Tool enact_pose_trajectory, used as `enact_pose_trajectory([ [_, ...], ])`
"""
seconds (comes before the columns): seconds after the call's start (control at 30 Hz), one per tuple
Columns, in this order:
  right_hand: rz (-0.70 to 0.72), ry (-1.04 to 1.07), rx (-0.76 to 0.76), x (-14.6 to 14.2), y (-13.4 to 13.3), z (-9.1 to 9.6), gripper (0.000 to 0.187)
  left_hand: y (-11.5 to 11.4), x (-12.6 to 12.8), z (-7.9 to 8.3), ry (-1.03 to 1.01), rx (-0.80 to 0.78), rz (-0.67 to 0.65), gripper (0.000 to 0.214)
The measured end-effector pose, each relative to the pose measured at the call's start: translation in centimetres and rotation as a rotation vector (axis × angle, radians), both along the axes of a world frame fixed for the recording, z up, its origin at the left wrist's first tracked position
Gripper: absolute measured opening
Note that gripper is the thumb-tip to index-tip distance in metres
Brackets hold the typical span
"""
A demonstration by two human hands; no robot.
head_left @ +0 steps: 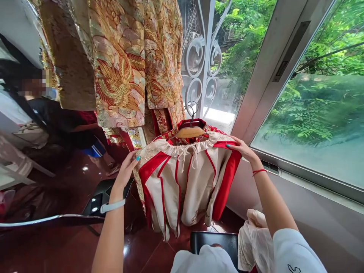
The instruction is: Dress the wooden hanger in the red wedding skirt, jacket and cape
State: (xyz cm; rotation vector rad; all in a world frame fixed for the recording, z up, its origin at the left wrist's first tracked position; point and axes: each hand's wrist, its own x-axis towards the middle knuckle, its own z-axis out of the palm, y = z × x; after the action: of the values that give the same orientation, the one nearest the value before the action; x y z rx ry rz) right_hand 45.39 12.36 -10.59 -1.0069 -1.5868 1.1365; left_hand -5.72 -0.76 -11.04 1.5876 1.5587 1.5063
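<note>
A cream garment [170,185] with red trim and a gathered drawstring neck hangs in front of me, draped over a red embroidered garment [183,123] on a wooden hanger [190,132]. My left hand [126,168] is closed on the cream garment's left shoulder, thumb in front and the other fingers mostly hidden by it. On the opposite shoulder, my right hand [243,149] pinches the cloth near the red band, thumb on top. Between the hands, the drawstring [190,155] is tied in a bow at the neck. The lower hem hangs loose in folds.
Gold embroidered robes [122,76] hang above and behind on the left. A window [313,106] with a metal frame fills the right. Below are a black chair [213,239] and pale sheer cloth [253,239]. A person in dark clothes [59,117] is at left beyond the robes.
</note>
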Motion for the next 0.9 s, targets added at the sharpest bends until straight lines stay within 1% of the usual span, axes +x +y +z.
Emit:
enact_pose_trajectory([
  [0.07, 0.01, -0.064, 0.051, 0.4, -0.1, -0.2, 0.068, 0.3, -0.1, 0.0, 0.016, -0.031, -0.074, 0.079],
  [0.13, -0.037, -0.115, 0.141, 0.4, 0.0, -0.7, 0.067, 0.5, 0.4, 0.1, 0.058, -0.04, -0.077, 0.085],
  [0.2, -0.136, -0.17, 0.241, 0.1, 0.3, -1.2, 0.059, 0.6, 1.6, -0.1, 0.099, -0.011, 0.017, 0.079],
  [0.27, -0.229, -0.237, 0.32, -0.2, 0.6, -1.4, 0.05, 0.5, 2.8, -0.6, 0.136, 0.059, 0.182, 0.067],
  [0.3, -0.249, -0.277, 0.342, -0.1, 0.8, -1.3, 0.048, 0.4, 3.2, -0.9, 0.158, 0.093, 0.268, 0.062],
  [0.33, -0.246, -0.32, 0.348, 0.0, 0.8, -0.9, 0.047, 0.3, 3.6, -1.1, 0.18, 0.116, 0.335, 0.058],
  [0.37, -0.221, -0.365, 0.339, 0.2, 0.9, -0.4, 0.045, 0.1, 3.7, -1.2, 0.2, 0.127, 0.373, 0.056],
  [0.4, -0.182, -0.415, 0.32, 0.3, 0.8, 0.4, 0.045, 0.0, 3.7, -1.0, 0.223, 0.129, 0.371, 0.055],
  [0.43, -0.137, -0.464, 0.298, 0.4, 0.7, 1.2, 0.045, -0.1, 3.5, -0.6, 0.247, 0.13, 0.335, 0.055],
  [0.47, -0.095, -0.504, 0.279, 0.3, 0.5, 2.2, 0.046, -0.1, 3.3, 0.0, 0.268, 0.134, 0.274, 0.056],
  [0.53, -0.045, -0.529, 0.283, -0.5, 0.1, 4.3, 0.047, 0.3, 3.1, 2.2, 0.292, 0.142, 0.14, 0.053],
  [0.6, -0.048, -0.529, 0.327, -2.4, 0.0, 6.2, 0.046, 1.6, 3.6, 5.0, 0.34, 0.114, 0.057, 0.046],
  [0.63, -0.054, -0.549, 0.343, -3.5, 0.2, 7.0, 0.049, 2.5, 4.2, 6.5, 0.395, 0.069, 0.034, 0.044],
  [0.7, -0.037, -0.63, 0.344, -5.8, 0.7, 8.3, 0.055, 4.9, 5.6, 9.2, 0.578, -0.095, -0.016, 0.043],
  [0.77, 0.031, -0.69, 0.298, -7.4, 1.3, 9.1, 0.056, 7.4, 7.0, 11.2, 0.727, -0.342, -0.099, 0.049],
  [0.83, 0.12, -0.676, 0.227, -8.0, 1.8, 9.5, 0.056, 9.5, 7.7, 12.4, 0.767, -0.55, -0.232, 0.051],
  [0.87, 0.163, -0.65, 0.191, -8.1, 1.9, 9.5, 0.056, 10.4, 7.8, 12.7, 0.761, -0.613, -0.295, 0.049],
  [0.9, 0.199, -0.618, 0.158, -8.0, 2.0, 9.4, 0.058, 11.0, 7.8, 12.8, 0.74, -0.629, -0.35, 0.045],
])
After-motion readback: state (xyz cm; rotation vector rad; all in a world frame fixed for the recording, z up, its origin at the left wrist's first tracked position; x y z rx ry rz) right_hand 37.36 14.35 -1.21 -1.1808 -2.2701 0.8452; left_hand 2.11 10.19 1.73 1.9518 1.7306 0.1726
